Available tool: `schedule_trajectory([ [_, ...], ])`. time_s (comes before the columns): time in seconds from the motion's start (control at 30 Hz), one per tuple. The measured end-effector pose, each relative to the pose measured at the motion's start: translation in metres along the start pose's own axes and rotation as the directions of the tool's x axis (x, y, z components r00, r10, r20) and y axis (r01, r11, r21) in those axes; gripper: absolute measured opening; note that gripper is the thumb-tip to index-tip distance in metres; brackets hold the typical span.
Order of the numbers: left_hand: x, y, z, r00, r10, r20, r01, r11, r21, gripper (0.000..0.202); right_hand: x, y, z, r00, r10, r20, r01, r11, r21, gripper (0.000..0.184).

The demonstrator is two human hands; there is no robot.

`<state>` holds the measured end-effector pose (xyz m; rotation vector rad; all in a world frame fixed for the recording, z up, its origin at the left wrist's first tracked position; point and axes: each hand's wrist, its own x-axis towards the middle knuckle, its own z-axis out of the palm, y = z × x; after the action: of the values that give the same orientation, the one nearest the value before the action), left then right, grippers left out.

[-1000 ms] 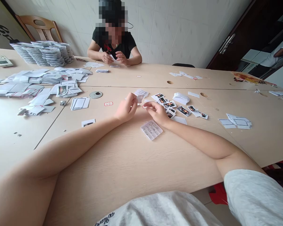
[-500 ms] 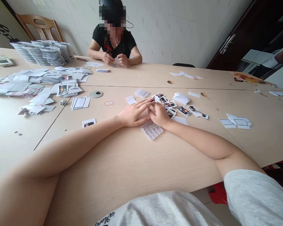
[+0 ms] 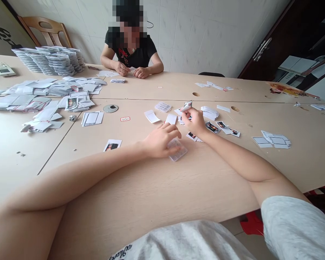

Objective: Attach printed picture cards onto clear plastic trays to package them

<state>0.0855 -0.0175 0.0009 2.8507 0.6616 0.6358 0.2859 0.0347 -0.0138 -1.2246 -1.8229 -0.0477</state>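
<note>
My left hand rests on the table with its fingers curled over a small clear plastic tray. My right hand is raised a little above the table and pinches a small printed card between thumb and fingers. Printed cards lie scattered just right of that hand. Two white cards lie face down beyond my left hand. One printed card lies alone to the left of my left forearm.
A person in a black top sits across the table, hands together over cards. Heaps of white cards and stacked trays fill the left. A round metal disc, white piles at right, a wooden chair.
My left hand has drawn back from the card pile and closed over the clear tray. My right hand has lifted a printed card upward. A white card now lies beyond my left hand.
</note>
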Motion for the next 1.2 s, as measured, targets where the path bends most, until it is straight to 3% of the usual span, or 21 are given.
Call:
schedule_trajectory([
  [0.17,-0.003,0.009,0.007,0.977,0.145,0.155,-0.142,0.989,-0.034,0.055,0.004,0.001,-0.005,0.999,-0.042,-0.002,0.042,0.998,0.054,0.012],
  [0.3,-0.003,-0.001,0.004,0.961,0.183,0.206,-0.176,0.983,-0.053,0.039,-0.002,-0.01,-0.003,0.998,-0.044,0.049,0.033,0.977,0.209,0.012],
  [0.37,-0.002,-0.008,0.003,0.964,0.162,0.212,-0.154,0.987,-0.052,0.035,-0.008,-0.018,-0.003,0.995,-0.066,0.075,0.045,0.966,0.253,0.011],
  [0.53,-0.003,-0.013,0.004,0.984,0.01,0.176,-0.015,0.999,0.029,0.048,-0.02,-0.038,-0.003,0.975,-0.175,0.135,0.102,0.896,0.431,0.016],
  [0.63,-0.004,-0.003,0.005,0.976,0.101,0.193,-0.107,0.994,0.022,0.053,-0.025,-0.054,-0.008,0.971,-0.154,0.184,0.028,0.833,0.552,0.021],
  [0.73,-0.006,0.014,0.007,0.951,0.228,0.208,-0.229,0.973,-0.017,0.051,-0.027,-0.072,-0.017,0.96,-0.073,0.272,-0.148,0.691,0.708,0.032],
  [0.83,-0.008,0.028,0.01,0.94,0.272,0.207,-0.266,0.962,-0.054,0.049,-0.029,-0.088,-0.026,0.935,-0.026,0.354,-0.276,0.572,0.772,0.034],
  [1.03,-0.01,0.03,0.015,0.967,0.187,0.172,-0.177,0.982,-0.073,0.049,-0.029,-0.097,-0.033,0.914,-0.014,0.405,-0.345,0.497,0.796,0.038],
  [1.2,-0.005,0.021,0.014,0.994,-0.008,0.11,0.027,0.985,-0.169,0.056,-0.027,-0.093,-0.031,0.929,-0.053,0.368,-0.304,0.462,0.834,0.04],
])
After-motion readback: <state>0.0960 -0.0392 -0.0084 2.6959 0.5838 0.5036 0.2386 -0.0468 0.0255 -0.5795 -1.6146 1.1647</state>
